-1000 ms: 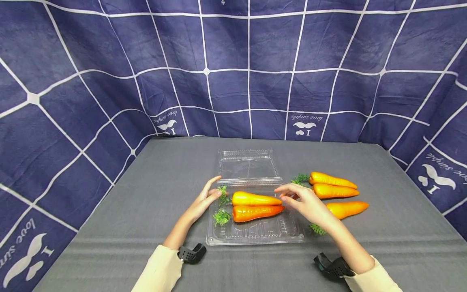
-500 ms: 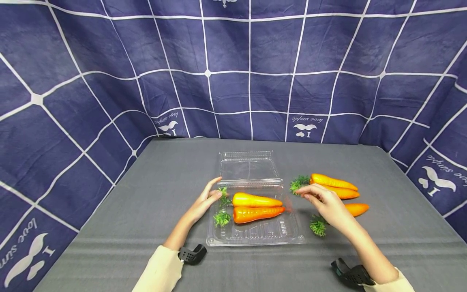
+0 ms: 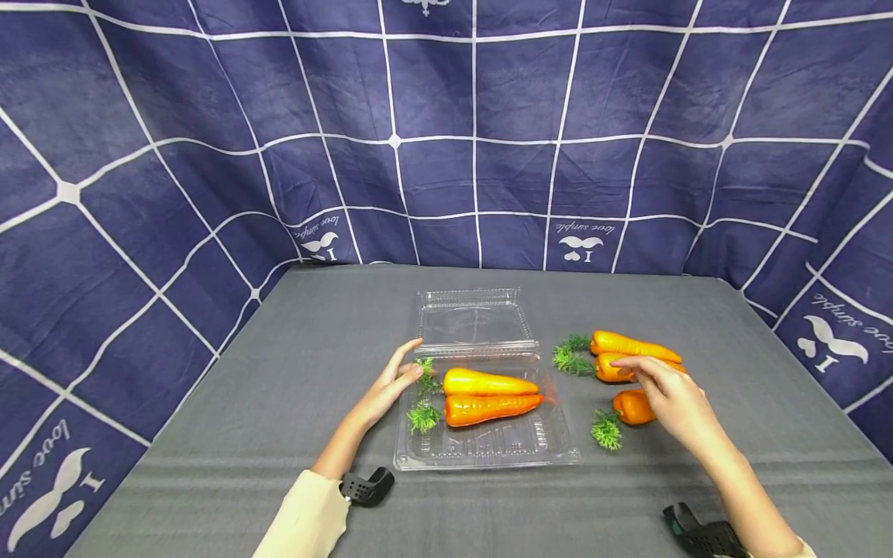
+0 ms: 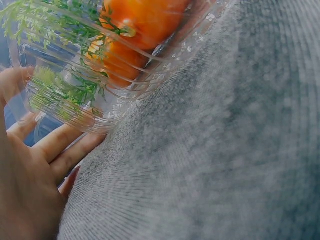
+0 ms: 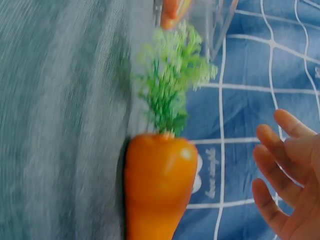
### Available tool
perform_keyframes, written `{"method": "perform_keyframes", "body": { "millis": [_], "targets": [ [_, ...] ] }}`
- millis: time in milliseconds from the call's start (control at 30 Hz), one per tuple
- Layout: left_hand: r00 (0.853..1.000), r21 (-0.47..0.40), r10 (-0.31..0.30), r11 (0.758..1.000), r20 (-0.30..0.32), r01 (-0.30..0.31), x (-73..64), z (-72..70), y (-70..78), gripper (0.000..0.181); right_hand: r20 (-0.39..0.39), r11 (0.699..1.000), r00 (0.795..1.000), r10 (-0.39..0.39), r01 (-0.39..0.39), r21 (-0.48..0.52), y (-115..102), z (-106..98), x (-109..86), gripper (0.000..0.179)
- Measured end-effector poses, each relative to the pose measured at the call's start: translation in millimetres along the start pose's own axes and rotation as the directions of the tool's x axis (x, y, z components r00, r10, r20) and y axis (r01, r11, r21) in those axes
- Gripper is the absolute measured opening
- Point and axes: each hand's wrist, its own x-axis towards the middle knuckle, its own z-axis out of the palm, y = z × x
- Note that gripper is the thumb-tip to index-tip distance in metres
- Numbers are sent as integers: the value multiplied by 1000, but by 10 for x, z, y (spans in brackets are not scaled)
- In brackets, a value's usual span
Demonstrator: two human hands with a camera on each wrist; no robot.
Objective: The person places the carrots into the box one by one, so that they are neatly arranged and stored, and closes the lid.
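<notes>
Two carrots [image 3: 491, 382] lay side by side in one clear box [image 3: 481, 451], its single lid [image 3: 470, 319] open, and three more carrots [image 3: 633, 345] lay on the table [image 3: 335, 310] to its right, so I counted five. One left hand [image 3: 389, 389] rested spread against the box's left end; one right hand [image 3: 675, 399] hung above the outside three, fingers loosely bent, pinching nothing.

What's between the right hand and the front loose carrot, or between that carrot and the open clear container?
Nothing visible between the right hand and the front loose carrot. Toward the clear container, only its own right rim.
</notes>
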Motion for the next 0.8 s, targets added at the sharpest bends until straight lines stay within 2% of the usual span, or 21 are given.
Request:
{"method": "perform_keyframes", "body": {
  "millis": [133,233,633,800],
  "targets": [
    [1000,2,-4,1000,2,4,1,4,-5,55,35,994,994,108,-108,-8,86,-57,-39,23],
    [1000,13,-7,1000,3,7,1,2,-10,55,47,990,989,141,-140,-15,162,-75,-60,26],
    [1000,29,-10,1000,1,10,1,-5,-1,55,-3,999,1000,18,-18,-28,458,-50,-146,21],
    [1000,19,7,1000,-3,-7,42,-29,-141,54,13,999,1000,9,-9,-33,537,-64,-175,22]
  ]
}}
